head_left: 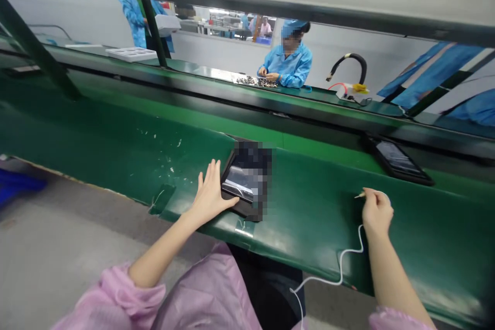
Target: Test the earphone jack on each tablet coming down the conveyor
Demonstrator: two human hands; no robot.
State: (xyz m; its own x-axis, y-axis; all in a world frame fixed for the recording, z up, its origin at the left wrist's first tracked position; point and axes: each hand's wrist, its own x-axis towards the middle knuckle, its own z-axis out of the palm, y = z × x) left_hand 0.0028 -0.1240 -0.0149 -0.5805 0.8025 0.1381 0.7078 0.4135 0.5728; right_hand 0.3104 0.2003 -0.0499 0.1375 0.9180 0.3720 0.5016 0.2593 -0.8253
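Left hand (209,193) spread against dark device (240,179) — partly pixelated; right hand (377,211) pinching white cable (341,264) — cut off below.

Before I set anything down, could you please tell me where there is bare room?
The green bench has bare room between the tablet-like device and the right hand, and left of the left hand, though white marks dot that patch. It is crowded where the left hand touches the device, and below the right hand, where the white cable crosses the front edge.

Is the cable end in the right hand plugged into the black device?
No, the right hand holds the cable end over the green bench, well apart from the black device.
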